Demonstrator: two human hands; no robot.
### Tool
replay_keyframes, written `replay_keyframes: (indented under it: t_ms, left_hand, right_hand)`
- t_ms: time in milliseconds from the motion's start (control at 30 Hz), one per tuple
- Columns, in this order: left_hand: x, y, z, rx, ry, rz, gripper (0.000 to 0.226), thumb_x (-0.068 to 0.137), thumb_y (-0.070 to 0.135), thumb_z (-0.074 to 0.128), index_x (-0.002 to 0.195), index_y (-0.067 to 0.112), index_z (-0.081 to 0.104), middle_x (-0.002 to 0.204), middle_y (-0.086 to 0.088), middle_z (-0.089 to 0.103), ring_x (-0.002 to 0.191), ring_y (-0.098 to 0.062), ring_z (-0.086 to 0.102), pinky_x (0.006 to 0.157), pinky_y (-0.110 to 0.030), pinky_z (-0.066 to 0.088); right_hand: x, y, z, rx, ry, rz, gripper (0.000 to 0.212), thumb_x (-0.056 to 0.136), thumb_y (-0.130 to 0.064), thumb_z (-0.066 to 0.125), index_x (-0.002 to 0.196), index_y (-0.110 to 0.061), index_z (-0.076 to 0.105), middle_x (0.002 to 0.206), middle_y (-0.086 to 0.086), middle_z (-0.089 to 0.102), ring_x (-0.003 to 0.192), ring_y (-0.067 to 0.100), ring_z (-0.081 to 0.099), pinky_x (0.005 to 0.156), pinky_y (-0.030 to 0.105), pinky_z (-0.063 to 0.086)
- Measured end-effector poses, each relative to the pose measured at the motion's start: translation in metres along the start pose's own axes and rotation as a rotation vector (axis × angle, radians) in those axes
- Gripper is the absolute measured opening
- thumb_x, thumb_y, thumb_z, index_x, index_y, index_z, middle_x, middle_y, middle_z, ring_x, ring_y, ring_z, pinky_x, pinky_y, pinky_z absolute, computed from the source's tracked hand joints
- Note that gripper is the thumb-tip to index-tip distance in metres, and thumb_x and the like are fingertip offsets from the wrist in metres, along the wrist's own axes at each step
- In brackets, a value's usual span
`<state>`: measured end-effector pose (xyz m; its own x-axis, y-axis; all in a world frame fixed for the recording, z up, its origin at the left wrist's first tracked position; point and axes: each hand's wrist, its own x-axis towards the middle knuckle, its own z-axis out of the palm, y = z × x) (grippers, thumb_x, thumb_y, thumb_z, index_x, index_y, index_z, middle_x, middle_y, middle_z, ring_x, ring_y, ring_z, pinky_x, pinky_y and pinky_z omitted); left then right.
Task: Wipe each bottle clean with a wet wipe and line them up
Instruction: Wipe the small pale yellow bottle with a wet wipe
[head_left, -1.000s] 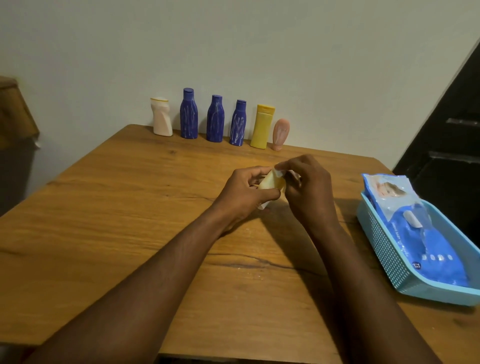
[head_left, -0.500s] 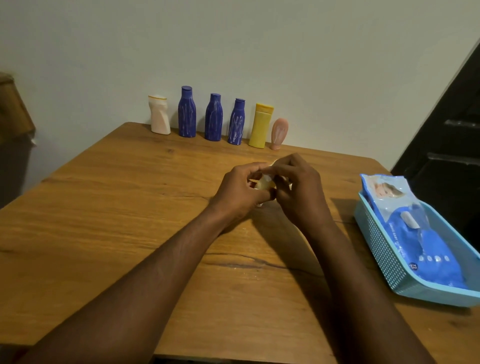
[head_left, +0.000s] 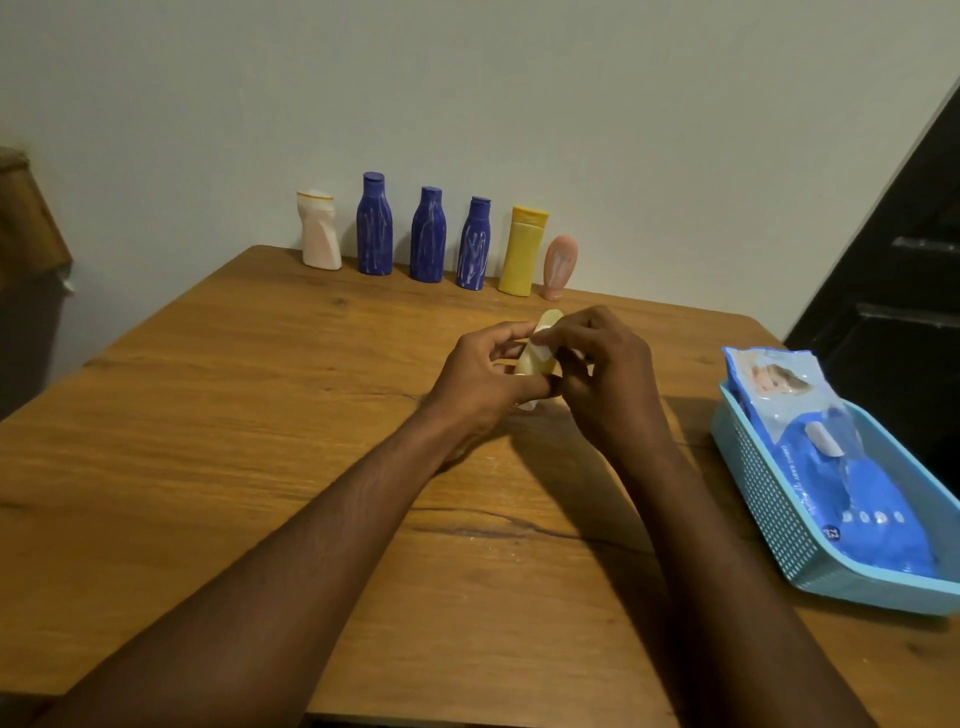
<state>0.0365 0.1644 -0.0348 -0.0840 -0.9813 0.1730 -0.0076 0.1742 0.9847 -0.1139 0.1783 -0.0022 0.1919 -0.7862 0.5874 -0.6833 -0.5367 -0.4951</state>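
My left hand (head_left: 485, 376) grips a small pale yellow bottle (head_left: 540, 351) above the middle of the wooden table (head_left: 260, 441). My right hand (head_left: 602, 374) pinches a bit of white wet wipe (head_left: 543, 358) against the bottle's side; most of the wipe is hidden by my fingers. Several bottles stand in a row along the far edge by the wall: a white bottle (head_left: 319, 231), three blue bottles (head_left: 374, 224) (head_left: 428, 235) (head_left: 474, 243), a yellow bottle (head_left: 523, 251) and a small pink bottle (head_left: 558, 267).
A light blue basket (head_left: 769, 499) sits at the table's right edge and holds a blue wet wipe pack (head_left: 831, 457). A brown object (head_left: 26, 218) is at the left, beyond the table. A dark door or cabinet (head_left: 904, 249) rises at the right.
The bottle has been turned more upright between my hands, so its rounded end now sticks up above my fingers. My right fingers have shifted along it with the wipe.
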Motion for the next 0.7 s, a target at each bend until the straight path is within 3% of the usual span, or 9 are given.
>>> replay_keyframes:
  t_ms: [100,233,300,533,700]
  left_hand:
    - [0.0,0.0,-0.003,-0.035,0.026,0.006,0.07,0.082,0.002,0.084,0.143,0.027,0.061,0.137,0.003,0.063,0.127,-0.022,0.062,0.087,-0.038,0.064]
    - [-0.001,-0.001,-0.003,-0.008,0.044,0.006,0.072,0.078,0.003,0.087,0.143,0.026,0.063,0.132,0.001,0.067,0.12,-0.029,0.068,0.089,-0.052,0.064]
    - [-0.001,0.0,-0.001,-0.008,0.047,0.005,0.073,0.079,0.002,0.087,0.144,0.023,0.061,0.133,-0.001,0.066,0.118,-0.031,0.069,0.088,-0.053,0.064]
    - [-0.003,0.006,0.001,-0.121,-0.025,-0.003,0.07,0.082,0.001,0.085,0.144,0.02,0.06,0.135,0.0,0.067,0.119,-0.026,0.069,0.086,-0.048,0.065]
    - [-0.005,0.01,0.001,-0.229,-0.064,-0.043,0.059,0.086,0.0,0.08,0.14,0.018,0.064,0.133,-0.003,0.069,0.119,-0.026,0.07,0.089,-0.048,0.064]
  right_hand:
    - [-0.004,-0.005,0.002,0.007,-0.119,-0.074,0.032,0.086,0.002,0.069,0.114,-0.013,0.074,0.113,0.003,0.06,0.106,0.019,0.057,0.087,0.039,0.055]
    - [-0.006,-0.005,-0.002,0.016,-0.178,-0.035,0.026,0.087,0.003,0.067,0.103,-0.014,0.076,0.11,0.001,0.062,0.108,0.018,0.058,0.091,0.045,0.054]
    - [-0.005,-0.004,-0.003,-0.002,-0.145,-0.008,0.022,0.086,0.002,0.069,0.099,-0.013,0.077,0.108,0.001,0.063,0.107,0.019,0.059,0.091,0.046,0.055]
    - [-0.004,-0.002,0.0,-0.002,0.033,-0.002,0.024,0.082,0.002,0.075,0.1,-0.014,0.076,0.113,0.004,0.064,0.109,0.02,0.061,0.089,0.042,0.057]
    - [-0.005,-0.003,-0.001,0.05,0.089,-0.045,0.027,0.085,0.002,0.071,0.106,-0.013,0.075,0.113,0.003,0.064,0.106,0.013,0.06,0.086,0.026,0.052]
